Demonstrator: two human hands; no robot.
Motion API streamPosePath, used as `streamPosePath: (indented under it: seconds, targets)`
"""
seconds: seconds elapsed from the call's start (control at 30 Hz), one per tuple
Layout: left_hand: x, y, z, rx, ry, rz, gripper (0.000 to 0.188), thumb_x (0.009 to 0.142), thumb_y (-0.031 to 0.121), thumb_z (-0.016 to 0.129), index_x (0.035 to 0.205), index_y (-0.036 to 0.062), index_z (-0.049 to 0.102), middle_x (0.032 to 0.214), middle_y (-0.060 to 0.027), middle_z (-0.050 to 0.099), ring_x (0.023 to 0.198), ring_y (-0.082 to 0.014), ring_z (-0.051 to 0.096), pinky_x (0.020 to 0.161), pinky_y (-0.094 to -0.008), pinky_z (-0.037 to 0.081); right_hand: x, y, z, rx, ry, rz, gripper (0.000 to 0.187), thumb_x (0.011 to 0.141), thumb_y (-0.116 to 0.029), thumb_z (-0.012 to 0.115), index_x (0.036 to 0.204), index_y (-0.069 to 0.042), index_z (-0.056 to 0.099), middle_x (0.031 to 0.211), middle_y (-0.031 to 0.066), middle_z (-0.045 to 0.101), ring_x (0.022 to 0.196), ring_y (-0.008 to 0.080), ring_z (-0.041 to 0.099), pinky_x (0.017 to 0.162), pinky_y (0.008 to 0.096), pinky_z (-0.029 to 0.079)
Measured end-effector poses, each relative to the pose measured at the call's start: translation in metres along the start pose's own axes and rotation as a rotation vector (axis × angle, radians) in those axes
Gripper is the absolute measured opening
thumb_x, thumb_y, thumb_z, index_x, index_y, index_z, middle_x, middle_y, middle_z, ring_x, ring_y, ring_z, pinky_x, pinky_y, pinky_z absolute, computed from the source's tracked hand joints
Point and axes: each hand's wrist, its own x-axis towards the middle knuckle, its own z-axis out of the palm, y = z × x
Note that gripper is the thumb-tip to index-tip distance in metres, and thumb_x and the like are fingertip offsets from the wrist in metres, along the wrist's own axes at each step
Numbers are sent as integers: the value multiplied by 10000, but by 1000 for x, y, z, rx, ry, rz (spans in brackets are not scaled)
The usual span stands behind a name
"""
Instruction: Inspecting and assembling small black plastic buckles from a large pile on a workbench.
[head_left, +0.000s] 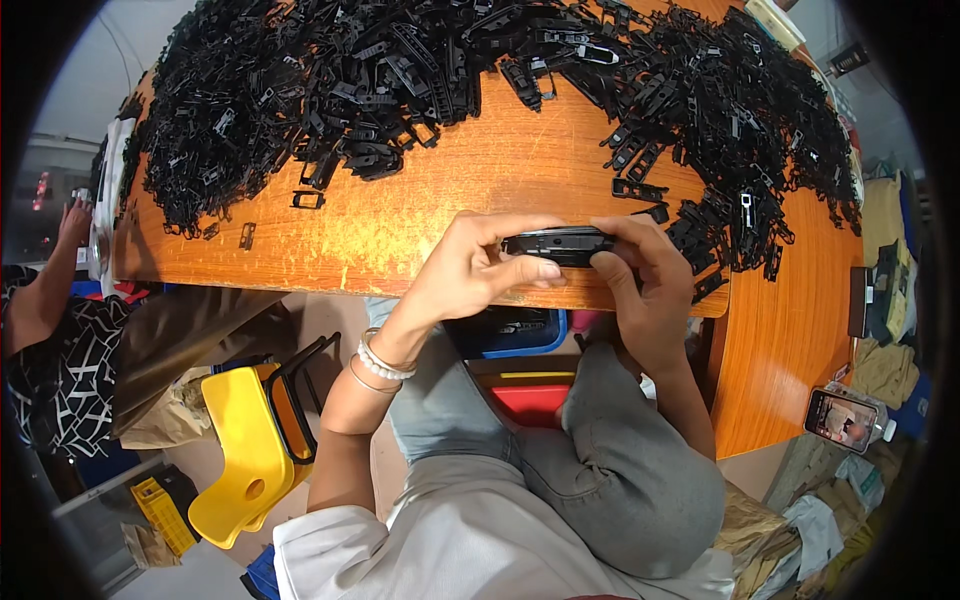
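Observation:
A long black plastic part is held level between my two hands, just above the table's near edge. My left hand pinches its left end, thumb below and fingers along the top. Around the right end, the fingers and thumb of my right hand are closed. The part has a ribbed, slotted side facing me; its kind is not clear. Beyond my hands, a big heap of black plastic pieces covers the back of the wooden table. Another pile spreads over the right side, close to my right hand.
Below the table edge are a blue bin and a red one by my legs. A yellow chair stands at left, near another person. At right, a phone is mounted beside the table, above scattered bags.

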Motion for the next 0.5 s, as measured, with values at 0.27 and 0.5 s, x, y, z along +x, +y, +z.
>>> streamPosePath:
  seconds: [0.27, 0.5]
  targets:
    - [76, -8, -41, 728, 200, 281, 243, 771, 77, 624, 982, -43, 603, 883, -186, 643, 812, -280, 635, 709, -342, 504, -7, 12, 2, 47, -635, 83, 144, 736, -86, 616, 839, 13, 627, 779, 136, 604, 705, 262, 571, 646, 345, 441]
    - [142, -20, -79, 1413, 399, 573, 192, 769, 18, 538, 952, -13, 586, 889, -170, 579, 731, -350, 581, 659, -391, 488, 9, 22, 12, 30, -402, 31, 127, 800, -22, 570, 908, 25, 620, 727, 51, 586, 573, 102, 511, 532, 226, 417]
